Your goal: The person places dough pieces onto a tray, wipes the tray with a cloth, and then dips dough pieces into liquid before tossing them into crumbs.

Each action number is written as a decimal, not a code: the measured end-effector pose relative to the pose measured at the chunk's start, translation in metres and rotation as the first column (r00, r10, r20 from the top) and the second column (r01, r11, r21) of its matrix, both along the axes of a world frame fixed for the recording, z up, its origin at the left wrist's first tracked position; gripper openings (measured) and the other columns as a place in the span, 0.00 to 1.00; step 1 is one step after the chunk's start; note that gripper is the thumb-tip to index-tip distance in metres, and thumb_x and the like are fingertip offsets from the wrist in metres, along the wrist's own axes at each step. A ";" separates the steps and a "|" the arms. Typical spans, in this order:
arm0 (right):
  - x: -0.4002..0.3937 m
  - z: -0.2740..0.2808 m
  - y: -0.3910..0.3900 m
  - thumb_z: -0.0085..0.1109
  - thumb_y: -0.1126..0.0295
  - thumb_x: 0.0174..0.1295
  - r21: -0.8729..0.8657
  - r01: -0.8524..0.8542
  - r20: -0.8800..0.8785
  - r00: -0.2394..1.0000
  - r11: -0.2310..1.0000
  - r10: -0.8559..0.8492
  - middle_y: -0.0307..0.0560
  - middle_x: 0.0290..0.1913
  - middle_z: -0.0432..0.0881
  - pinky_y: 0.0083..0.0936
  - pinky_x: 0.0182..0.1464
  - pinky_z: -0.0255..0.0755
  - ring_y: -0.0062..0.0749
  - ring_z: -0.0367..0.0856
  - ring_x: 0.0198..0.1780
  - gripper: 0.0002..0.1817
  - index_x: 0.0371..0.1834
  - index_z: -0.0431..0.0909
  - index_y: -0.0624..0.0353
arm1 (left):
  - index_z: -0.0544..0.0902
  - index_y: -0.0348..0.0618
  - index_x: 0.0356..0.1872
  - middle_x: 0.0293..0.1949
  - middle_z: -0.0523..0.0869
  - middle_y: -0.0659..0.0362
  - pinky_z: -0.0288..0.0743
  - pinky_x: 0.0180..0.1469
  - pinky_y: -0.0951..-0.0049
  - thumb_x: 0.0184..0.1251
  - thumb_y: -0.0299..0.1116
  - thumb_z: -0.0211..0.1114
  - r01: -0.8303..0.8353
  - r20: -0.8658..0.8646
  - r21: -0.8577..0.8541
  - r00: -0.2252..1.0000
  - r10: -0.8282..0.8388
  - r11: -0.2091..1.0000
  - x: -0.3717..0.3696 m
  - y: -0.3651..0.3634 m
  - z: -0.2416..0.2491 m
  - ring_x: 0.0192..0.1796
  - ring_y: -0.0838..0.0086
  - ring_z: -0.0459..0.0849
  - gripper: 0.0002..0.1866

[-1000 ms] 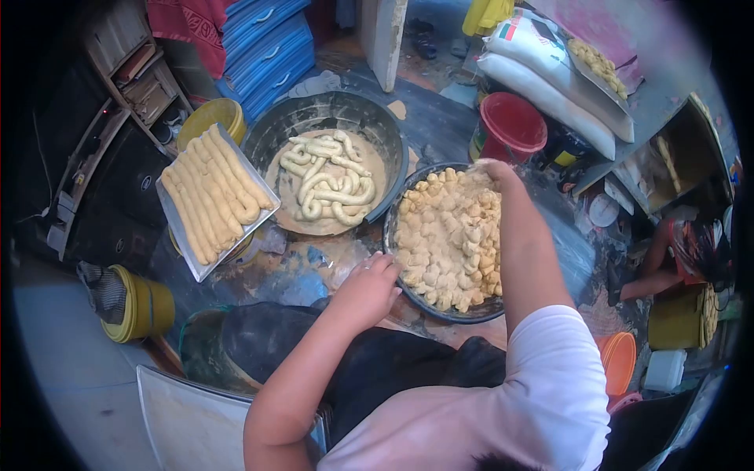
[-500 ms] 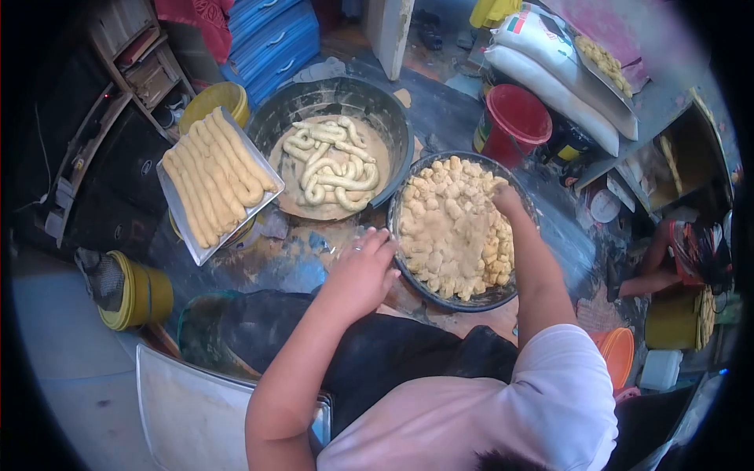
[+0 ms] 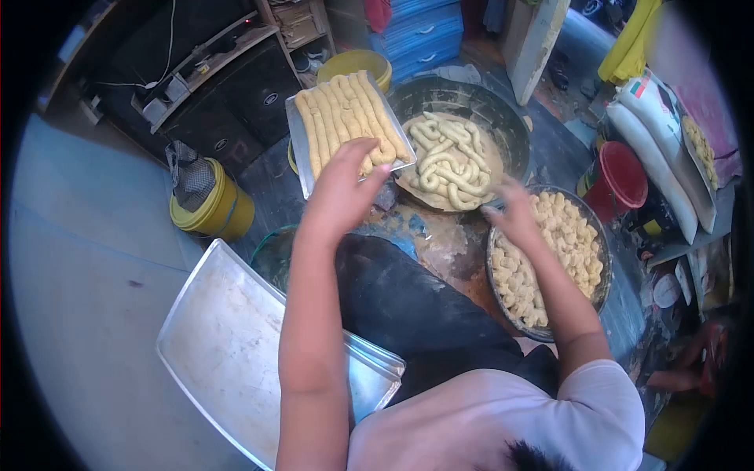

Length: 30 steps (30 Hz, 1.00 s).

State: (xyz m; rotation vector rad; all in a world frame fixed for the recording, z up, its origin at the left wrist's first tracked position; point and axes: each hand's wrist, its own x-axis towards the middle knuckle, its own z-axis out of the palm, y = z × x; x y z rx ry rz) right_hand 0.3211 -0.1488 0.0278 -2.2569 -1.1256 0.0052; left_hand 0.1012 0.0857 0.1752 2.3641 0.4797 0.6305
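My left hand (image 3: 345,184) is over the near edge of a metal tray (image 3: 305,182), its thumb apart from its fingers. The fingers lie by the ends of coated dough ropes (image 3: 338,114) set side by side; whether they touch is hard to tell. My right hand (image 3: 517,216), slightly blurred, hovers above the left rim of a round tub, thumb and fingers apart, with nothing visible in it. Small coated dough pieces (image 3: 569,239) fill that tub (image 3: 603,279). Pale dough ropes (image 3: 452,161) lie coiled on brownish powder in a large dark basin (image 3: 510,125).
Empty metal trays (image 3: 224,314) lie by my left arm. A yellow bucket (image 3: 224,208) stands at the left, a red bucket (image 3: 624,180) at the right near white sacks (image 3: 660,149). Blue drawers (image 3: 416,35) and a cabinet (image 3: 243,118) stand behind.
My left hand has gone from beside the tub up to the tray of dough ropes. My right hand has left the dough pieces and moved to the tub's left rim. The view has turned left.
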 end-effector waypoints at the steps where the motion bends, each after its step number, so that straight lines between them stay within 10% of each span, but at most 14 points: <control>1: -0.031 0.027 0.030 0.69 0.65 0.53 0.096 -0.117 -0.094 0.988 0.988 0.126 0.57 0.67 0.68 0.43 0.71 0.58 0.51 0.63 0.70 0.24 0.55 0.78 0.51 | 0.77 0.36 0.57 0.57 0.79 0.44 0.67 0.64 0.65 0.65 0.39 0.63 -0.047 0.023 -0.035 0.999 0.048 0.998 -0.006 0.008 0.001 0.60 0.54 0.77 0.22; 5: -0.136 0.036 0.149 0.65 0.62 0.56 0.449 -0.503 -0.188 0.755 0.738 0.629 0.54 0.51 0.78 0.36 0.59 0.69 0.46 0.75 0.55 0.20 0.50 0.79 0.58 | 0.77 0.35 0.58 0.55 0.81 0.47 0.70 0.60 0.66 0.67 0.40 0.63 -0.121 -0.031 -0.040 0.992 0.119 0.992 -0.030 0.044 -0.012 0.58 0.61 0.79 0.24; 6: -0.169 0.025 0.176 0.65 0.62 0.55 0.511 -0.433 -0.510 0.543 0.743 0.667 0.55 0.49 0.80 0.35 0.59 0.69 0.46 0.77 0.54 0.20 0.49 0.80 0.59 | 0.77 0.35 0.58 0.55 0.81 0.47 0.70 0.60 0.66 0.67 0.40 0.63 -0.126 -0.029 -0.036 0.992 0.125 0.991 -0.037 0.052 -0.018 0.58 0.61 0.79 0.24; 7: -0.193 0.017 0.198 0.64 0.61 0.56 0.447 -0.491 -0.380 0.653 0.748 0.655 0.55 0.48 0.81 0.35 0.59 0.69 0.44 0.78 0.53 0.20 0.49 0.80 0.61 | 0.77 0.34 0.57 0.54 0.81 0.45 0.71 0.60 0.64 0.66 0.41 0.63 -0.175 -0.075 -0.081 0.983 0.169 0.981 -0.045 0.060 -0.024 0.57 0.58 0.79 0.24; 9: -0.238 0.047 0.212 0.58 0.56 0.63 0.304 -0.450 -0.869 0.229 0.839 0.438 0.55 0.54 0.80 0.36 0.59 0.67 0.41 0.77 0.56 0.22 0.51 0.80 0.62 | 0.78 0.33 0.56 0.53 0.81 0.42 0.71 0.60 0.63 0.64 0.43 0.63 -0.233 -0.125 -0.116 0.968 0.219 0.966 -0.061 0.076 -0.035 0.57 0.54 0.80 0.25; 12: -0.297 0.010 0.217 0.44 0.51 0.70 0.298 -0.681 -0.938 -0.079 0.669 0.338 0.50 0.68 0.68 0.32 0.67 0.58 0.35 0.64 0.69 0.28 0.66 0.70 0.56 | 0.79 0.33 0.55 0.51 0.84 0.47 0.72 0.56 0.68 0.66 0.42 0.63 -0.333 -0.299 -0.156 0.913 0.277 0.930 -0.092 0.097 -0.060 0.54 0.64 0.81 0.24; 18: -0.295 0.053 0.203 0.39 0.52 0.74 0.275 -0.577 -0.911 -0.412 0.769 0.017 0.47 0.68 0.68 0.27 0.68 0.57 0.30 0.62 0.69 0.27 0.70 0.66 0.54 | 0.84 0.29 0.41 0.40 0.85 0.40 0.75 0.49 0.62 0.67 0.52 0.57 -0.183 -0.786 -0.058 0.615 0.068 0.981 -0.150 0.111 -0.073 0.45 0.54 0.85 0.28; 26: -0.256 -0.077 0.294 0.55 0.53 0.64 0.401 -0.841 -0.910 -0.318 0.364 0.267 0.43 0.49 0.83 0.36 0.48 0.76 0.41 0.82 0.45 0.23 0.59 0.77 0.52 | 0.87 0.37 0.36 0.40 0.86 0.44 0.76 0.50 0.58 0.66 0.57 0.54 -0.145 -0.955 0.110 0.260 0.145 0.983 -0.147 0.085 -0.070 0.46 0.52 0.84 0.29; 28: -0.267 -0.105 0.319 0.58 0.57 0.61 -0.230 -0.882 -0.853 0.386 0.411 0.351 0.44 0.49 0.84 0.36 0.45 0.77 0.41 0.83 0.44 0.22 0.57 0.79 0.50 | 0.87 0.38 0.37 0.42 0.86 0.45 0.76 0.51 0.58 0.66 0.55 0.55 -0.152 -0.956 0.125 0.245 0.160 0.980 -0.151 0.087 -0.081 0.48 0.53 0.84 0.27; 30: -0.284 -0.171 0.343 0.59 0.58 0.60 -0.350 -0.891 -0.778 0.448 0.287 0.440 0.46 0.49 0.84 0.37 0.46 0.77 0.40 0.83 0.45 0.20 0.55 0.81 0.49 | 0.87 0.38 0.39 0.44 0.86 0.46 0.76 0.51 0.58 0.67 0.54 0.55 -0.149 -0.958 0.137 0.232 0.170 0.979 -0.151 0.087 -0.089 0.49 0.54 0.84 0.26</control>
